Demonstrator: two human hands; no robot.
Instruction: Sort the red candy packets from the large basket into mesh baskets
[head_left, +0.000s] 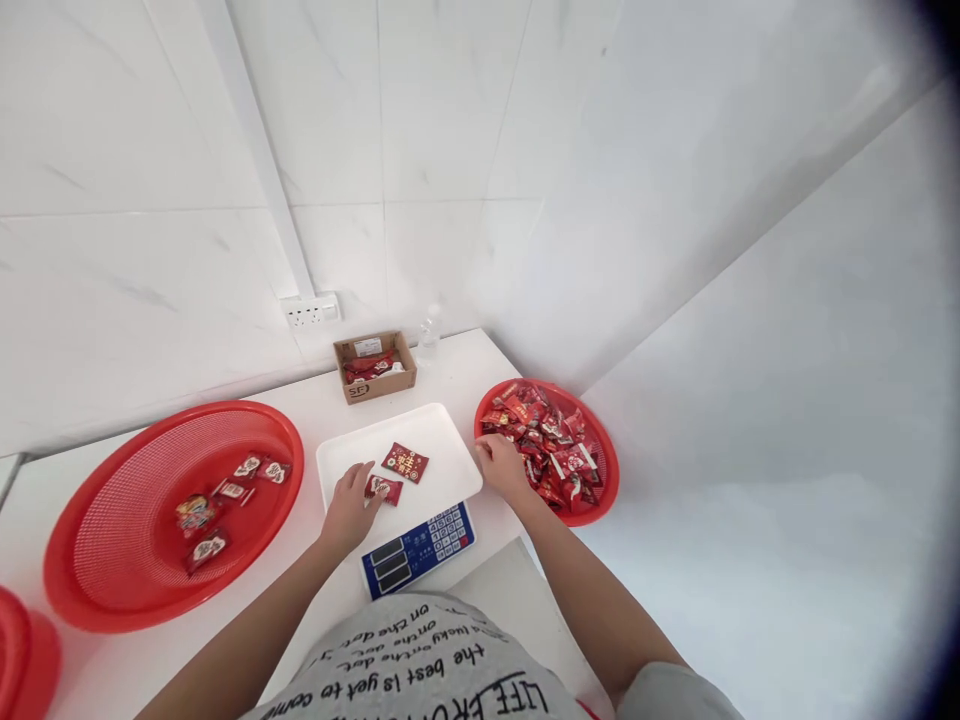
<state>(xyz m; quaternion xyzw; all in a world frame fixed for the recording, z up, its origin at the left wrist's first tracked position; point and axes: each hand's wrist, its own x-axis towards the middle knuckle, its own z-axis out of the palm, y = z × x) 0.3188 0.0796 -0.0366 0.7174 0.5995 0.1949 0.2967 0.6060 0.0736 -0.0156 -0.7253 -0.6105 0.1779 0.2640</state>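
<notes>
My left hand is over the left side of the white weighing tray, its fingers apart. Its thumb touches a small red snack packet lying flat on the tray. A second red packet with yellow lettering lies just beyond it. My right hand is at the left rim of a red basket, fingers curled; whether something is in them is hidden. Red snack packets are heaped in that basket. The scale's blue panel with keys and dark displays faces me.
To the left stands a large red mesh basket holding several packets. A cardboard box with red packets and a clear bottle stand by the wall. Part of another red container shows at lower left. A socket is on the wall.
</notes>
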